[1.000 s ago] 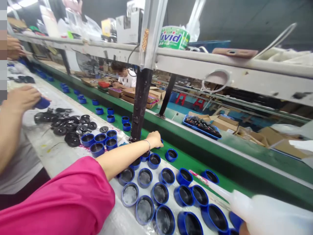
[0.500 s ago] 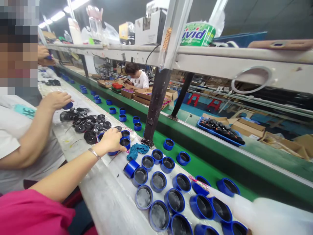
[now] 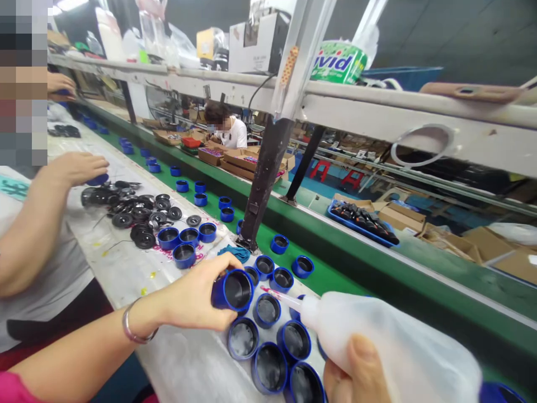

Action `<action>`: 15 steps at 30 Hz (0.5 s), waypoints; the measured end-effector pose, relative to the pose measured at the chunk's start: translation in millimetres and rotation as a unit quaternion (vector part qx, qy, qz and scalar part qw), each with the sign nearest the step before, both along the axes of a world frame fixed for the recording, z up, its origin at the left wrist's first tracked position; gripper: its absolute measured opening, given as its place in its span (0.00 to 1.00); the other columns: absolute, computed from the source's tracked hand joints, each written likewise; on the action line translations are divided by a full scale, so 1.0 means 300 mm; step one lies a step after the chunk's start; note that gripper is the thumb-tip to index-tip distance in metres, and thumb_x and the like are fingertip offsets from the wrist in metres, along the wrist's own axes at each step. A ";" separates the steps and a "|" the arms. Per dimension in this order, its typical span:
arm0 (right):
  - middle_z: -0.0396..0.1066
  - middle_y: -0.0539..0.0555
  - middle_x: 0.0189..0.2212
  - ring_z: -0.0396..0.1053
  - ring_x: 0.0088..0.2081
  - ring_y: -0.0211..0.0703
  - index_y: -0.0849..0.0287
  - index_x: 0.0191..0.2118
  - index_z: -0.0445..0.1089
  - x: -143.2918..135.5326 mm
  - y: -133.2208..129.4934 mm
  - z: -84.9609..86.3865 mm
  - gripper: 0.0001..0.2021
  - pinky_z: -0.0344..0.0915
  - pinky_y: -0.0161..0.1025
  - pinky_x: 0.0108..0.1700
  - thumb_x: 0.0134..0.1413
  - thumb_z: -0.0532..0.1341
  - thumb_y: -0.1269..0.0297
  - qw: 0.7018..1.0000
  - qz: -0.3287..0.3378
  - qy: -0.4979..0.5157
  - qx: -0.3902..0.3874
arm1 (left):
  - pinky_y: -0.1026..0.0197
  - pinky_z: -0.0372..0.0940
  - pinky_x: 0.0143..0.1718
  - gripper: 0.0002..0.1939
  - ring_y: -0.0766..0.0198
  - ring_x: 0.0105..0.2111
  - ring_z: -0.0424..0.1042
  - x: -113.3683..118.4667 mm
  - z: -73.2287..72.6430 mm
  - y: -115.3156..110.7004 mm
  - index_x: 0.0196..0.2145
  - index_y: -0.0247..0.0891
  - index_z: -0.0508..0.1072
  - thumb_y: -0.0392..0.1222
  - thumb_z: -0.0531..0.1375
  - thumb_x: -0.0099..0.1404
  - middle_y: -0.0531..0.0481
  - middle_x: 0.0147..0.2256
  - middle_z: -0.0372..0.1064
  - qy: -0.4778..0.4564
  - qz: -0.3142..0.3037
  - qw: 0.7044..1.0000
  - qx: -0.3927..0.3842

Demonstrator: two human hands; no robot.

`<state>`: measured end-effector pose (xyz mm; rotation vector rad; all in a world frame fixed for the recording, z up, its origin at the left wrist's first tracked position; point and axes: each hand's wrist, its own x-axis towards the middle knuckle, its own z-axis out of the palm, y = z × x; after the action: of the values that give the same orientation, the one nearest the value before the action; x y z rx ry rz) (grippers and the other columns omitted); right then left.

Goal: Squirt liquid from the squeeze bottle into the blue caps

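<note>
My left hand (image 3: 197, 296), a bracelet at its wrist, grips a blue cup (image 3: 238, 289) with a black inside, its opening tilted toward me. My right hand (image 3: 356, 372) is wrapped round a translucent white squeeze bottle (image 3: 390, 336), low on the right. The bottle's thin nozzle (image 3: 283, 298) points left, over the blue cups near the held one. Several more blue cups, such as one nearby (image 3: 271, 366), stand open side up on the white table (image 3: 168, 358). A teal cloth (image 3: 234, 253) lies just behind my left hand.
On the left a co-worker's hand (image 3: 79, 168) rests on a blue part beside a heap of black parts (image 3: 142, 212). A green conveyor (image 3: 268, 263) carries blue cups. A dark post (image 3: 268, 184) rises behind it to a shelf (image 3: 377, 106).
My left hand has moved from the farther cups toward me and now holds a blue cup. The bottle has moved left and up, bringing my right hand into view. The view has shifted slightly.
</note>
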<state>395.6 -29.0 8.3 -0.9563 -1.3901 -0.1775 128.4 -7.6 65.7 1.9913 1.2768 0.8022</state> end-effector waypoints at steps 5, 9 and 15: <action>0.77 0.55 0.32 0.73 0.26 0.46 0.56 0.59 0.76 -0.087 0.008 0.048 0.16 0.72 0.38 0.26 0.70 0.65 0.61 0.997 -0.051 0.036 0.039 | 0.55 0.70 0.50 0.28 0.53 0.46 0.76 0.042 0.017 -0.023 0.50 0.40 0.73 0.38 0.67 0.48 0.49 0.47 0.76 -0.036 -0.038 0.999 0.000; 0.74 0.55 0.28 0.70 0.23 0.46 0.58 0.48 0.79 -0.077 -0.003 0.074 0.09 0.65 0.36 0.21 0.63 0.69 0.66 0.988 -0.125 0.012 0.090 | 0.55 0.70 0.51 0.29 0.53 0.47 0.76 0.037 0.029 -0.018 0.51 0.41 0.74 0.38 0.66 0.48 0.50 0.48 0.76 -0.042 -0.061 0.997 -0.016; 0.67 0.48 0.18 0.55 0.15 0.43 0.51 0.37 0.80 0.090 0.005 0.115 0.15 0.66 0.42 0.20 0.43 0.78 0.72 0.953 -0.073 -0.248 0.158 | 0.55 0.70 0.51 0.29 0.53 0.46 0.77 0.036 0.051 -0.027 0.51 0.40 0.75 0.39 0.66 0.48 0.50 0.48 0.76 -0.039 -0.069 0.997 -0.011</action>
<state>422.7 -27.5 42.8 -0.7704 -1.6802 -0.7717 139.3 -15.5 80.9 1.9864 1.0872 0.7876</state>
